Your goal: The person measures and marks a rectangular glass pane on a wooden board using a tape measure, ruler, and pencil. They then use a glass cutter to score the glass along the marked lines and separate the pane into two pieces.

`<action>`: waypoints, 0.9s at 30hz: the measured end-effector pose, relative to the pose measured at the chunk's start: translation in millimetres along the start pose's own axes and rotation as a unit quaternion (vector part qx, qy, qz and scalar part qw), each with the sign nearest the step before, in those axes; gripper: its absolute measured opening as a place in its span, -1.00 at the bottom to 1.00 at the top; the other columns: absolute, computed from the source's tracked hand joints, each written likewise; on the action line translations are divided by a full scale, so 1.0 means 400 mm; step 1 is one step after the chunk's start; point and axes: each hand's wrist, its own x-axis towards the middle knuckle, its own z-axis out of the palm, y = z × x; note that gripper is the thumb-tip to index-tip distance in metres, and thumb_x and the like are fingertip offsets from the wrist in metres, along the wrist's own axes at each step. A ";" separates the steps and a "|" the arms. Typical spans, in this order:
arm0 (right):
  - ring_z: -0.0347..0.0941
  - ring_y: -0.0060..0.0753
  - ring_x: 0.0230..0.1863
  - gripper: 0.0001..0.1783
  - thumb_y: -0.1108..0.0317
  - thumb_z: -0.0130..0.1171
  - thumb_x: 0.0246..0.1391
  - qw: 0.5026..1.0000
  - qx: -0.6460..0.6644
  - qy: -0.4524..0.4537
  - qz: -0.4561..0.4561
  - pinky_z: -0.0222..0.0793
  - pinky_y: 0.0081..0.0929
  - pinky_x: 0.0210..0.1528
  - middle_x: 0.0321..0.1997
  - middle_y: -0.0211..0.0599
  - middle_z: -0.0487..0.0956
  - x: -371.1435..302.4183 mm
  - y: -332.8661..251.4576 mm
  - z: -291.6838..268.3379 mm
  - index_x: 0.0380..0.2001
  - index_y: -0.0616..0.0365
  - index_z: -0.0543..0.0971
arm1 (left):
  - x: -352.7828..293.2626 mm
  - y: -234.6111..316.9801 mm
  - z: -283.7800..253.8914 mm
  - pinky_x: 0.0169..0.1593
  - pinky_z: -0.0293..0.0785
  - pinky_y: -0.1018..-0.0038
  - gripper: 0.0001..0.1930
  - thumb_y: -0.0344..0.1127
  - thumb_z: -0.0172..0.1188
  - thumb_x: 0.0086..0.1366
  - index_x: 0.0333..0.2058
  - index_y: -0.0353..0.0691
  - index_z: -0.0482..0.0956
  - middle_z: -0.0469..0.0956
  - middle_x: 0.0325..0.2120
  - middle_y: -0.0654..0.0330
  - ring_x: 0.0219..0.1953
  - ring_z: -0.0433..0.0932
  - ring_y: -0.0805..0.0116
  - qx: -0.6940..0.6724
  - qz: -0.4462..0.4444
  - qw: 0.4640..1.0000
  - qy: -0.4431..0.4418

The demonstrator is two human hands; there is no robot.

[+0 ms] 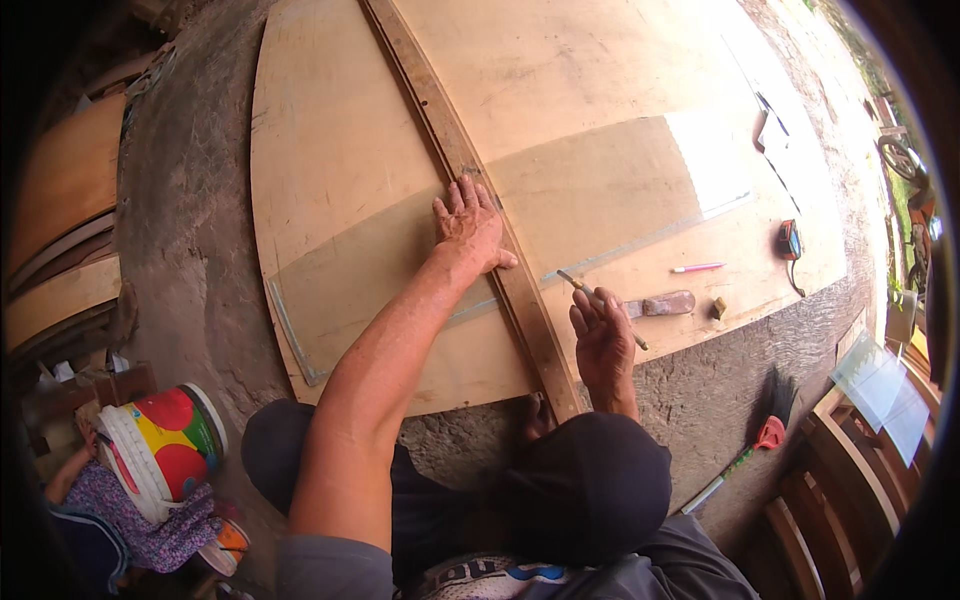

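Observation:
A clear glass sheet (pixel 600 180) lies flat on a large plywood board (pixel 330 100). Across both runs a long wooden batten (pixel 430 90), slanting from the far edge toward my knees. My left hand (pixel 470 230) rests on the batten and the glass beside it, fingers spread and pressing down. To the right of the batten, near the glass's close edge, my right hand (pixel 605 345) grips a slim pen-shaped glass cutter (pixel 580 285). Its tip points away from me toward the glass edge; whether it touches cannot be told. Close to that hand lies a putty knife (pixel 668 304).
On the board's right side are a pink pen (pixel 698 267), a small block (pixel 719 308) and a tape measure (pixel 789 240). A brush (pixel 771 432) lies on the ground near glass panes (pixel 880 390). At left, another person sits by a colourful bucket (pixel 170 440).

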 end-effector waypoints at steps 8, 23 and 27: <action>0.63 -0.32 -0.09 -0.68 0.45 0.25 0.22 0.993 -0.115 0.008 -0.027 0.60 -0.42 -0.04 -0.11 -0.17 0.61 0.002 0.038 -0.010 0.01 0.20 0.45 | 0.001 -0.001 0.006 0.49 -0.10 -0.13 0.40 0.22 0.55 -0.09 0.42 -0.52 -0.18 -0.21 0.47 -0.31 0.51 -0.17 -0.22 -0.003 -0.004 1.000 0.002; 0.63 -0.19 -0.09 -0.76 0.51 0.37 0.04 0.719 -0.615 -0.112 -0.303 0.53 -0.38 -0.01 -0.10 -0.16 0.65 0.009 0.054 0.002 -0.17 0.15 0.67 | -0.003 -0.003 0.001 0.50 -0.18 -0.12 0.39 0.20 0.55 -0.08 0.44 -0.47 -0.19 -0.26 0.49 -0.24 0.53 -0.23 -0.15 -0.029 -0.007 1.000 -0.008; 0.63 -0.16 -0.05 -0.76 0.48 0.36 0.07 0.704 -0.626 -0.133 -0.308 0.53 -0.35 0.01 -0.05 -0.10 0.66 0.009 0.063 0.017 -0.15 0.14 0.67 | -0.002 -0.004 0.005 0.50 -0.16 -0.12 0.38 0.21 0.54 -0.06 0.44 -0.48 -0.18 -0.24 0.48 -0.25 0.53 -0.22 -0.16 -0.022 -0.006 1.000 -0.001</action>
